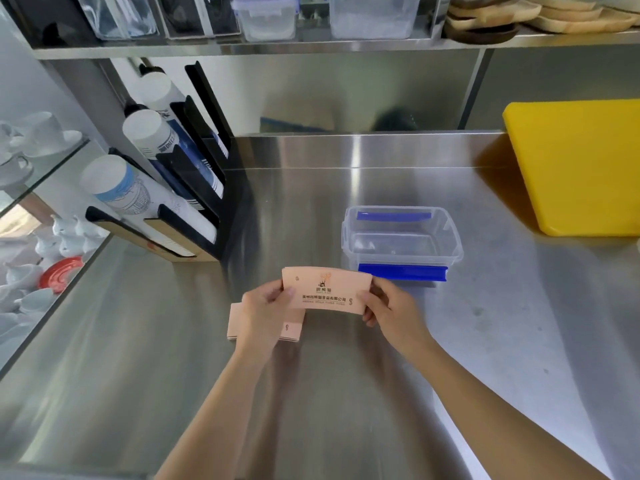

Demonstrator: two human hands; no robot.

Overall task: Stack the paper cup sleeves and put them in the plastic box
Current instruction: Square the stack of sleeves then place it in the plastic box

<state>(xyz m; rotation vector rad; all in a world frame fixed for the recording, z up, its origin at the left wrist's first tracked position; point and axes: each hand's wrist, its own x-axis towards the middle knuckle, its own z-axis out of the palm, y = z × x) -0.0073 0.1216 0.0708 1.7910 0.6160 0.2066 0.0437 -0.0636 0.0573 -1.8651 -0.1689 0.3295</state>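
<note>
Pinching opposite ends, the left hand (265, 301) and right hand (388, 306) are closed on a flat pale-pink printed paper cup sleeve (325, 289), which is held above the steel counter (138, 341). More pink sleeves (291, 329) lie beneath the left hand. The clear plastic box with blue clips (401, 237) stands open just beyond.

pink cup sleeve (325, 289), printed line ending 食品有限公司; remaining print illegible
</note>
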